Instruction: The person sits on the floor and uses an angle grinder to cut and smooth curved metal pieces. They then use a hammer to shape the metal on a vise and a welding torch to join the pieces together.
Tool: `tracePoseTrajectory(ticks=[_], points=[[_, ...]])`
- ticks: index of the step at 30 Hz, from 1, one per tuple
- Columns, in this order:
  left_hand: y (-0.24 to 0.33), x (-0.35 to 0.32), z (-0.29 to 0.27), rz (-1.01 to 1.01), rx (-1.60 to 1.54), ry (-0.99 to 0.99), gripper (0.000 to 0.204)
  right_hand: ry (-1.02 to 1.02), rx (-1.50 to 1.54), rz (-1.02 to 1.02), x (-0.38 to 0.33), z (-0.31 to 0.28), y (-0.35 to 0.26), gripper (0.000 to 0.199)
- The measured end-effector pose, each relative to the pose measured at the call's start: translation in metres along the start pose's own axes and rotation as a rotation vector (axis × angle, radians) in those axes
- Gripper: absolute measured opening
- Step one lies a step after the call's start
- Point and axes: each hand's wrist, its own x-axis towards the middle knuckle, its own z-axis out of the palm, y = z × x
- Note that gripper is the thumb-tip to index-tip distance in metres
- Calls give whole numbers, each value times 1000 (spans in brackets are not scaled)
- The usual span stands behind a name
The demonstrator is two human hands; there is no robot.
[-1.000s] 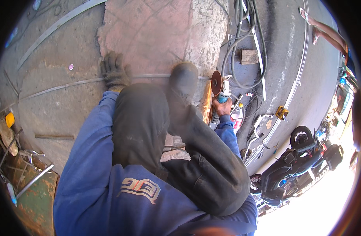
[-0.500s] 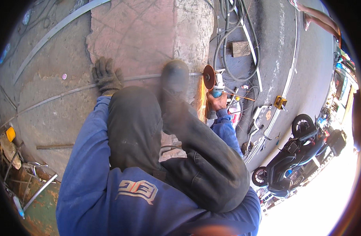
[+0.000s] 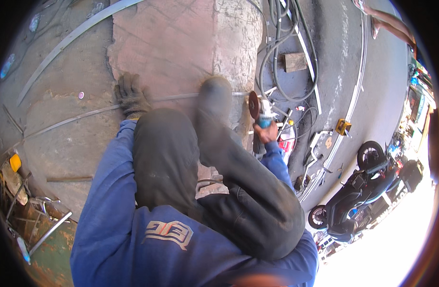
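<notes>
A long thin metal bar (image 3: 85, 113) lies across the pavement, running under my shoe (image 3: 215, 93), which presses on it. My left hand (image 3: 132, 98), in a dark work glove, lies with fingers spread over the bar, left of the shoe. Bare, my right hand (image 3: 266, 133) is wrapped round the body of an angle grinder (image 3: 265, 119). The grinder's reddish-brown disc (image 3: 254, 105) stands upright at the bar's right end, by the pavement edge. Whether the disc touches the metal, I cannot tell. No sparks show.
Grey cable loops (image 3: 277, 71) and a wooden block (image 3: 295, 62) lie at the upper right. A bottle with a red label (image 3: 287, 138) is beside my right forearm. Farther right are a yellow tool (image 3: 343, 127) and a motorcycle (image 3: 355, 191). Metal scraps (image 3: 44, 210) lie lower left.
The orange sparks under the disc have stopped. My right hand and the grinder have shifted slightly down, and the disc looks more edge-on. My left hand still rests on the bar.
</notes>
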Motion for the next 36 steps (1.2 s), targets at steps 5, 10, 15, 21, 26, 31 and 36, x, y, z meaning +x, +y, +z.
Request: tracePoseTrajectory(ticks=[5, 10, 15, 21, 26, 31, 36], points=[[-1, 10, -8, 35, -14, -102, 43, 133, 380, 166, -23, -24, 2, 62], [44, 88, -20, 221, -188, -550, 43, -428, 1421, 175, 17, -58, -52, 53], [157, 127, -62, 691, -309, -913, 47, -591, 1721, 227, 64, -57, -140, 55], [218, 139, -80, 542, -342, -969, 39, -682, 1917, 112, 75, -31, -188, 49], [214, 139, -68, 552, -296, -925, 47, -761, 1890, 106, 82, -25, -189, 52], [200, 169, -50, 286, -908, -1246, 58, -597, 1734, 10, 93, -10, -195, 57], [219, 161, 9, -349, -862, -1080, 60, -532, 1479, 71, 100, -5, -219, 56]])
